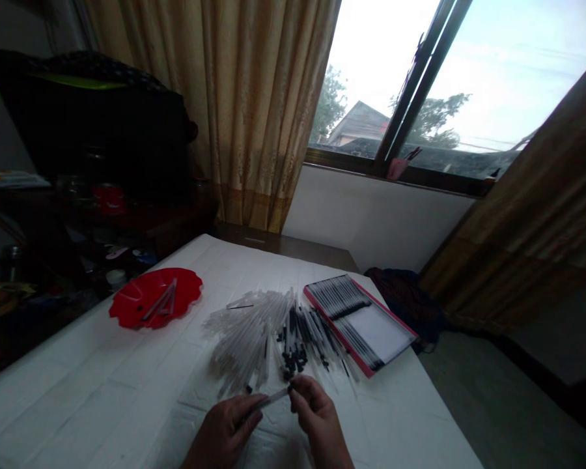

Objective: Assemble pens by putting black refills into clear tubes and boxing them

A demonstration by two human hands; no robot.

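My left hand (223,431) and my right hand (318,417) hold a thin clear plastic tube (272,398) between them, near the table's front edge. My right fingers pinch the tube's far end, where a small black piece seems to sit. Just beyond my hands lies a loose heap of clear plastic tubes (241,339). Many tubes at its right side have black tips (293,355). A red scalloped plate (185,280) holds a few thin tubes. A pink-rimmed tray (366,309) holds rows of black-tipped tubes.
The white-covered table (92,384) ends at the right near a dark cloth (405,303) and bare floor. Cluttered dark shelves (127,228) stand beyond its left edge. Long curtains (254,111) and a window (395,85) lie beyond the far end.
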